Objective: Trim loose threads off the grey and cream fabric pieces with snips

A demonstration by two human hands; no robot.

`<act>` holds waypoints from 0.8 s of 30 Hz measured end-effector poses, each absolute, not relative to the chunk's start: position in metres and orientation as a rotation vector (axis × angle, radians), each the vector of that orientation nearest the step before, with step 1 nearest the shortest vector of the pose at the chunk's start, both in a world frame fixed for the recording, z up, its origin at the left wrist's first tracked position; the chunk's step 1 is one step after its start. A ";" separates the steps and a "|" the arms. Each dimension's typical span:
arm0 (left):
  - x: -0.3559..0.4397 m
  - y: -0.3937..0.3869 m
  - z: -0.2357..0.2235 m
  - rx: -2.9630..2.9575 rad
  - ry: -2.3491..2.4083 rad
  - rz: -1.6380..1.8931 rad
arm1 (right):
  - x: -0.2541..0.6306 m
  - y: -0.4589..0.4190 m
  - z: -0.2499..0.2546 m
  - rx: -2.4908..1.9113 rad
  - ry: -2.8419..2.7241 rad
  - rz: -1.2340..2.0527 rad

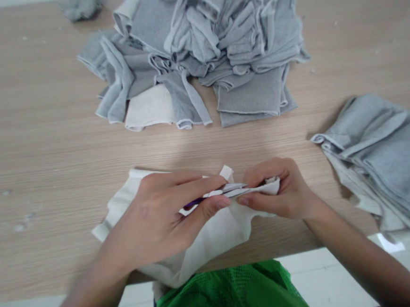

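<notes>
My left hand [174, 208] is closed around a pair of thread snips [234, 189] with a bit of purple on the handle. The metal blades point right and meet the edge of a white cloth [218, 230]. That edge is pinched between the thumb and fingers of my right hand [277, 190]. A small white tab [227, 172] sticks up beside the blades. The rest of the cloth hangs under both hands and over the table's front edge; part of it is hidden by my left hand.
A heap of grey cloths [195, 36] lies across the back of the wooden table [40, 138]. To the right is a folded grey stack [386, 153], overhanging the front edge. A grey scrap [83, 6] rests at the far left, with bits of lint [20, 227] nearer.
</notes>
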State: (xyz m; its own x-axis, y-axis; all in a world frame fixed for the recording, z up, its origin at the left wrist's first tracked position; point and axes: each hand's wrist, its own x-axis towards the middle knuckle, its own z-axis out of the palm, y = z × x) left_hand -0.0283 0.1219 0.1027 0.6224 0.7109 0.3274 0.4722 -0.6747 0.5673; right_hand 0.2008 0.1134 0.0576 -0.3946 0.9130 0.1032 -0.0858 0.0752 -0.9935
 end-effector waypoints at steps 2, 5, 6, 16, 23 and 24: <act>-0.029 0.121 0.102 2.453 0.943 0.753 | 0.201 0.113 0.057 -0.887 -1.483 1.456; -0.029 0.120 0.101 2.500 0.942 0.752 | 0.201 0.112 0.057 -0.913 -1.482 1.454; -0.028 0.119 0.101 2.512 0.941 0.748 | 0.201 0.112 0.056 -0.918 -1.485 1.452; -0.027 0.118 0.102 2.509 0.925 0.732 | 0.201 0.111 0.058 -0.906 -1.468 1.477; -0.025 0.117 0.101 2.549 0.915 0.775 | 0.201 0.112 0.056 -0.907 -1.478 1.467; -0.025 0.117 0.101 2.554 0.914 0.779 | 0.201 0.112 0.056 -0.903 -1.476 1.473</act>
